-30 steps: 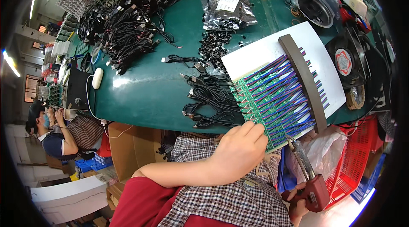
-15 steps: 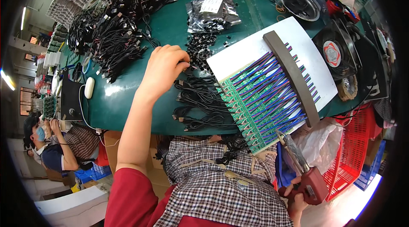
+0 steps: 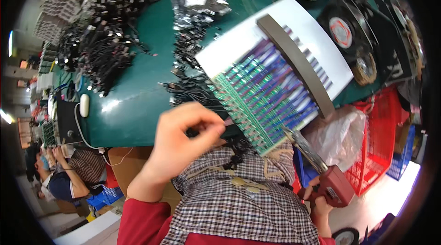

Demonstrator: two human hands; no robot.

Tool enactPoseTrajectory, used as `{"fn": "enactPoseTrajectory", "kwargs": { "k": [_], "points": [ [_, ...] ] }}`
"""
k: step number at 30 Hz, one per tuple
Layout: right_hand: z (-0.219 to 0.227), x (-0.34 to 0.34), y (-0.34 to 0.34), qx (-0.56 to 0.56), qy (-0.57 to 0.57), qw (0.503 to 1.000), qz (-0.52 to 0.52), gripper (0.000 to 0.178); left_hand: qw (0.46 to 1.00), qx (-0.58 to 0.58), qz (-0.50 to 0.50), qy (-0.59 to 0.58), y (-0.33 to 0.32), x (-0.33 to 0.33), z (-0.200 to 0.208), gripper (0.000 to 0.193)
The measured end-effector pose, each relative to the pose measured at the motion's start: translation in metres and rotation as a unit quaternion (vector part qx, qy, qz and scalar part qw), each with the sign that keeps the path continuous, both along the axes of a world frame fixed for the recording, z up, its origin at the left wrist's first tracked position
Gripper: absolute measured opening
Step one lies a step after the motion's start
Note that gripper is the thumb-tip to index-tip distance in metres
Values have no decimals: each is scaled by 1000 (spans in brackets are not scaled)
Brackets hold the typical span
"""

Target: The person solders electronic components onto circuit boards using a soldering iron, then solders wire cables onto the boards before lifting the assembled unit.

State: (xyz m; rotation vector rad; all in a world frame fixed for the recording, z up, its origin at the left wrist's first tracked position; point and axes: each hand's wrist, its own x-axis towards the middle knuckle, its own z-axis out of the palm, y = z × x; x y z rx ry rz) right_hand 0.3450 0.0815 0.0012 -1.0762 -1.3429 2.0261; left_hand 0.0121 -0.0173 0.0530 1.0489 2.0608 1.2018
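Observation:
My left hand [image 3: 181,137] hovers by the table's near edge, left of the circuit boards. Thumb and forefinger are pinched together; whatever lies between them is too blurred to make out. In my right hand [image 3: 319,202] is a soldering gun [image 3: 337,185] with a dark red body, its metal tip angled up to the near corner of the green circuit boards [image 3: 239,111]. Whether it touches them is unclear. Blue and dark red wires [image 3: 271,77] run from the boards beneath a dark bar [image 3: 294,59], over a white sheet [image 3: 328,38]. Black cables [image 3: 190,91] lie beside the boards.
Small black connectors [image 3: 188,36] spill near a clear bag [image 3: 213,3]. A large heap of black cables [image 3: 103,45] covers the back left. A fan [image 3: 340,31] stands right, above a red basket [image 3: 379,130]. Another person [image 3: 64,173] sits far left.
My left hand has come back from the connector pile toward the table's near edge. The view has shifted a little; the right hand still holds the soldering gun by the boards.

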Motion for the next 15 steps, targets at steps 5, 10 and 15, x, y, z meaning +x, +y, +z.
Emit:
{"fn": "enactPoseTrajectory", "kwargs": {
  "k": [5, 10, 15],
  "points": [
    [-4, 9, -2, -40, 21, 999, -10, 58, 998, -10, -59, -20, 14, 52, -20, 10],
    [-11, 24, 1, -28, 0, 999, 40, 55, 995, -7, -36, 91, 19, 69, -34, 12],
    [-20, 33, 1, 52, -9, 995, 88, 58, 990, -3, -34, 140, 22, 71, -38, 13]
  ]
}}
